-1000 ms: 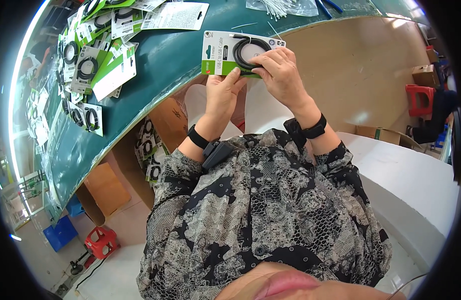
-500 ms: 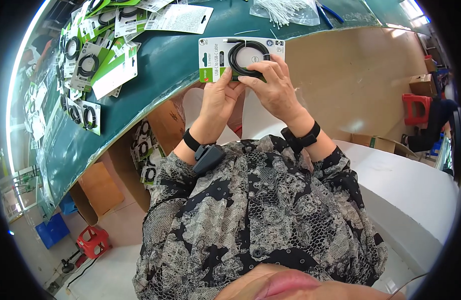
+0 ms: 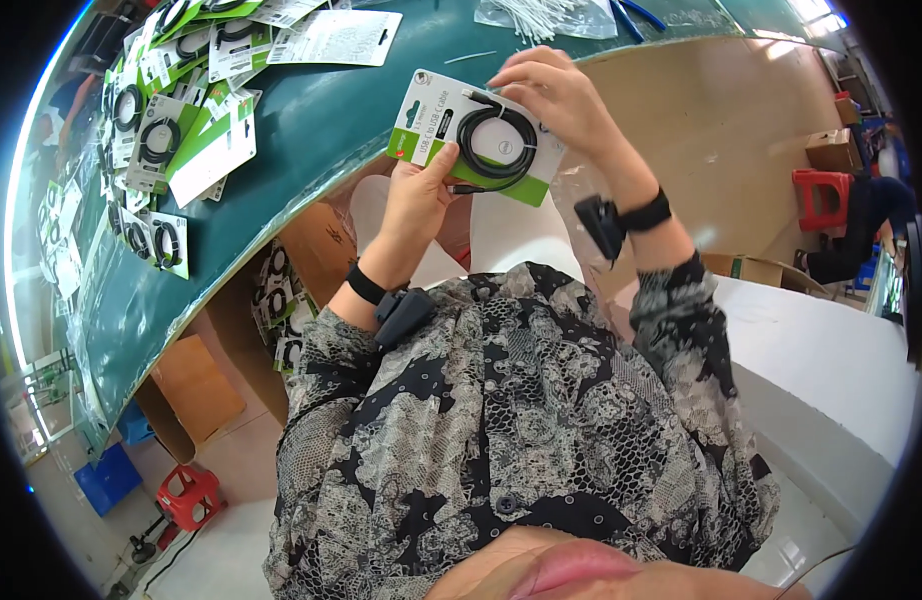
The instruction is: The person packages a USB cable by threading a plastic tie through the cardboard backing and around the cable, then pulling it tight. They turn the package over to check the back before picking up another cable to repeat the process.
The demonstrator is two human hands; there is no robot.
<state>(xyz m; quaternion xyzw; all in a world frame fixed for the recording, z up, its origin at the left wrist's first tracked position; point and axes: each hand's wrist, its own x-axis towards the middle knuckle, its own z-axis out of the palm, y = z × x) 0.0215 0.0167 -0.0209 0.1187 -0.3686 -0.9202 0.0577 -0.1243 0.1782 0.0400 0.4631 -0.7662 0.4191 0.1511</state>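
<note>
From the head view I see the cable card (image 3: 476, 135) now tilted and lifted off the bench (image 3: 311, 130) edge, where half a second ago it sat squarer; my left hand (image 3: 418, 200) pinches its lower edge, my right hand (image 3: 551, 95) grips the top corner (black coil facing me), so the card is being turned for checking

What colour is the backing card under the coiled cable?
White with green corners, holding a black coiled cable; backing card shows in the head view.
</note>
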